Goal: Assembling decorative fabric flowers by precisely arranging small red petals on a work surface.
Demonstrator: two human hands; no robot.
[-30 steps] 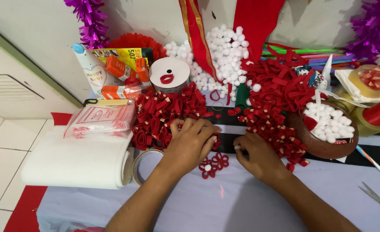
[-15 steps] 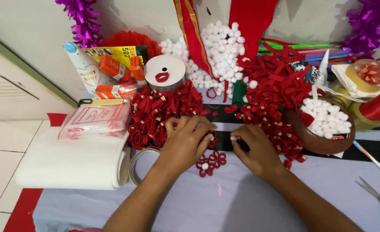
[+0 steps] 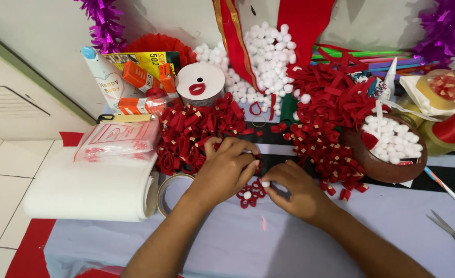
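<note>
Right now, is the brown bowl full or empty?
Nearly full: white pompoms heap to the rim of the brown bowl.

head view | worn on the head | faces steeply down onto table | close | single view

Hands close in over a red ribbon flower

The right hand, a second ago resting apart at the red loops, now sits just beside the left hand, pinching a small white pompom at the red ribbon flower. The flower, earlier plainly open between the hands with no white at its middle, now shows a white centre and lies half covered by fingertips.
</note>
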